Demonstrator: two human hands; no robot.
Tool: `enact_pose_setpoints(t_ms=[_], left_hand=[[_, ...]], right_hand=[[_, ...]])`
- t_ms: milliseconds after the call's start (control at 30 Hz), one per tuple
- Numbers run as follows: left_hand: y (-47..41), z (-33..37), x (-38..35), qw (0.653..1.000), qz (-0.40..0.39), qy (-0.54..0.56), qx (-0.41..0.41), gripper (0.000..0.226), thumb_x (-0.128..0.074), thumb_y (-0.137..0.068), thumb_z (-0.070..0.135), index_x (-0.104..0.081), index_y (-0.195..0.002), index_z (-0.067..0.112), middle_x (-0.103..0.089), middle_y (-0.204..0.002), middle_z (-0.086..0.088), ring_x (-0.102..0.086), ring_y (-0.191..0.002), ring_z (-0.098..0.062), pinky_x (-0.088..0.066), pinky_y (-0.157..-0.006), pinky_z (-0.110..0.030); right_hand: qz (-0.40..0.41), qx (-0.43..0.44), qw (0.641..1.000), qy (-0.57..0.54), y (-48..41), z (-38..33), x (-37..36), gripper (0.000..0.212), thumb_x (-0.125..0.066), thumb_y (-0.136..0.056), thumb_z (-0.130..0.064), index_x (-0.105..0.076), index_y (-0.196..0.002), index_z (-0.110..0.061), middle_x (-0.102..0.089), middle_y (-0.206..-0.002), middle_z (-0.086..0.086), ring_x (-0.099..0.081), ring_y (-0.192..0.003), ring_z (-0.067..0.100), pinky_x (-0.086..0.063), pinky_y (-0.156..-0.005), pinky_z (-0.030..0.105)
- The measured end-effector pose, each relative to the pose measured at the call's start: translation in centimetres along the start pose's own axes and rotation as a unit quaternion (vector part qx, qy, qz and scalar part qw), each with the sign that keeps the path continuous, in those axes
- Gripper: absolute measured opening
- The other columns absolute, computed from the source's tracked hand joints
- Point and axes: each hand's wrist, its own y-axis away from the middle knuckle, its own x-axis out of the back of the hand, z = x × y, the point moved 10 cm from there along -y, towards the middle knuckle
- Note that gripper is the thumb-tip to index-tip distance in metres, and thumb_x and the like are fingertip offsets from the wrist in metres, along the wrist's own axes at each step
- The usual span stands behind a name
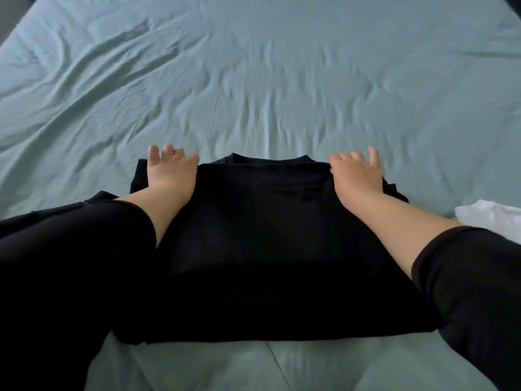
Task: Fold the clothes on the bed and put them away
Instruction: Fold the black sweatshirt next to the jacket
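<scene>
A black shirt (262, 235) lies on the bed near the front edge, its lower half doubled up so the folded layer's edge sits just below the collar (267, 159). My left hand (169, 173) holds that layer's far left corner, and my right hand (356, 173) holds its far right corner. Both thumbs are hidden under the cloth and the outer fingers lift off it. Black sleeves cover both forearms.
The bed is covered by a wrinkled pale blue-green sheet (267, 80) stretching far ahead. A white garment (490, 218) lies at the right edge beside my right arm. More black cloth (56, 215) lies at the left, under my left arm.
</scene>
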Motion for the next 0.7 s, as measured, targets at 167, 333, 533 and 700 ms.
enact_pose_setpoints(t_ms=[167,333,533,700], left_hand=[[4.2,3.1,-3.3,0.978,0.009,0.209,0.02,0.061,-0.018,-0.097,0.06,0.005,-0.15,0.042,0.011,-0.162,-0.001,0.018,-0.147,-0.025,0.019,-0.11,-0.056],[7.7,3.6,-8.0,0.984,0.006,0.171,-0.047,0.071,-0.001,-0.08,0.084,0.022,-0.141,0.056,0.019,-0.161,-0.001,0.022,-0.146,-0.029,0.015,-0.109,-0.065],[5.6,0.5,-12.8,0.975,-0.097,0.199,0.02,0.083,0.003,-0.067,0.093,0.039,-0.131,0.055,0.035,-0.154,-0.006,0.031,-0.141,-0.033,0.012,-0.105,-0.07],[5.9,0.5,-11.6,0.97,-0.143,0.195,0.034,0.083,0.004,-0.068,0.09,0.039,-0.133,0.051,0.032,-0.155,-0.01,0.028,-0.142,-0.036,0.01,-0.107,-0.071]], right_hand=[[-0.024,-0.004,0.996,-0.089,4.6,-4.8,-3.0,0.061,-0.016,-0.1,-0.05,0.0,-0.153,-0.025,0.006,-0.162,0.001,0.01,-0.149,0.022,0.017,-0.113,0.052],[-0.078,0.058,0.99,-0.101,8.3,-7.0,-7.3,0.071,0.008,-0.083,-0.076,0.018,-0.146,-0.045,0.019,-0.16,-0.009,0.018,-0.147,0.02,0.02,-0.111,0.057],[-0.169,-0.005,0.981,-0.093,7.0,-3.2,-11.3,0.077,0.017,-0.071,-0.084,0.044,-0.132,-0.044,0.05,-0.143,-0.004,0.039,-0.137,0.019,0.016,-0.11,0.064],[-0.181,-0.02,0.976,-0.117,7.4,-3.5,-9.8,0.078,0.014,-0.074,-0.082,0.037,-0.137,-0.042,0.046,-0.145,-0.004,0.034,-0.14,0.02,0.017,-0.11,0.063]])
